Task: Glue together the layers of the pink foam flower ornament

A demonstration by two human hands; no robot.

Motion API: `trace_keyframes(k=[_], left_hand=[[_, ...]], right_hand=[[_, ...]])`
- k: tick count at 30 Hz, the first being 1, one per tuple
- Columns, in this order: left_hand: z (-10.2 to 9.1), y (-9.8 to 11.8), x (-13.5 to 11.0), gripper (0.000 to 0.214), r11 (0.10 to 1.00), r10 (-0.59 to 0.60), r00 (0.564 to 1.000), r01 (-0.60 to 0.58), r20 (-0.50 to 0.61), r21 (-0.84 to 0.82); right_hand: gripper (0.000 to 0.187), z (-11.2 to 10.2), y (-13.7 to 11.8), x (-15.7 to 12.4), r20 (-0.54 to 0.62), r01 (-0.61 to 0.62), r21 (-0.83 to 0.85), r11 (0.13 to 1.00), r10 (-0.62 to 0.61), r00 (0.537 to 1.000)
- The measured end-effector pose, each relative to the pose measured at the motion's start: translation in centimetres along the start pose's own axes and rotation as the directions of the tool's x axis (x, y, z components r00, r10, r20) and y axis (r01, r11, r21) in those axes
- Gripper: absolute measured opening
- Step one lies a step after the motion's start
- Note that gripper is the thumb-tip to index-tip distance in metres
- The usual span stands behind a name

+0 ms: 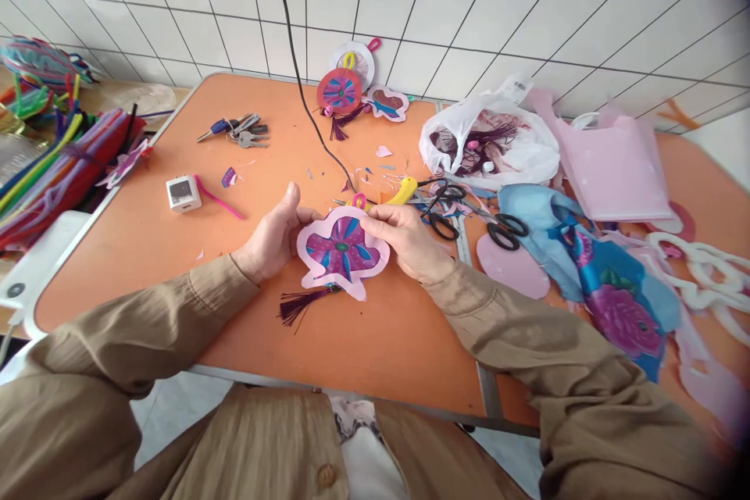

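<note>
A flower-shaped hanging ornament [341,246] with a pale pink border, a purple and blue centre and a pink loop on top is held just above the table. My right hand [407,238] pinches its upper right edge, thumb in front. At its left edge is my left hand [275,234], thumb raised and apart, fingertips partly hidden beside or behind the border. A dark purple tassel [305,305] hangs from the ornament's lower side. Behind the right hand lies a yellow-handled tool [404,189], possibly a glue gun, beside black-handled scissors [445,211].
Finished-looking ornaments [340,90] lean by the tiled wall. Keys [246,129] and a white charger [183,194] lie left. A white plastic bag [527,144] of tassels, blue floral fabric [621,297] and pink pieces crowd the right. A black cable [290,31] hangs down to the table.
</note>
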State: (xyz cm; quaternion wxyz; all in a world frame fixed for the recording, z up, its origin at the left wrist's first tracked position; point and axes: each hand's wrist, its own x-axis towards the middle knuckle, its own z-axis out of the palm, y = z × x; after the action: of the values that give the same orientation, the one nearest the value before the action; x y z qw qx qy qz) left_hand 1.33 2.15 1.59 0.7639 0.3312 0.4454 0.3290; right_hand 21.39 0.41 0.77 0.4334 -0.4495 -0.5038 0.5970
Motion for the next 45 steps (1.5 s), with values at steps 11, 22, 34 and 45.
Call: trace_keyframes(k=[11, 22, 34, 45], left_hand=[[-0.1, -0.3, -0.3, 0.042, 0.988, 0.109, 0.994, -0.105, -0.032, 0.115], [-0.6, 0.9, -1.6, 0.026, -0.063, 0.787, 0.554, -0.367, 0.272, 0.928], [-1.2, 0.0, -2.4, 0.026, -0.077, 0.621, 0.621, -0.559, 0.478, 0.826], [0.5, -0.8, -0.8, 0.028, -0.197, 0.386, 0.739, -0.519, 0.552, 0.832]], right_hand=[[0.045, -0.7, 0.5, 0.0, 0.023, 0.046, 0.002, 0.999, -0.046, 0.999], [0.043, -6.6, -2.3, 1.2, 0.243, 0.306, -0.947, 0.101, -0.399, 0.884], [0.059, -8.5, -0.4, 2.9, 0.459, 0.49, -0.87, 0.046, -0.284, 0.842], [0.031, -8.7, -3.5, 1.3, 0.034, 0.338, -0.396, 0.854, -0.354, 0.935]])
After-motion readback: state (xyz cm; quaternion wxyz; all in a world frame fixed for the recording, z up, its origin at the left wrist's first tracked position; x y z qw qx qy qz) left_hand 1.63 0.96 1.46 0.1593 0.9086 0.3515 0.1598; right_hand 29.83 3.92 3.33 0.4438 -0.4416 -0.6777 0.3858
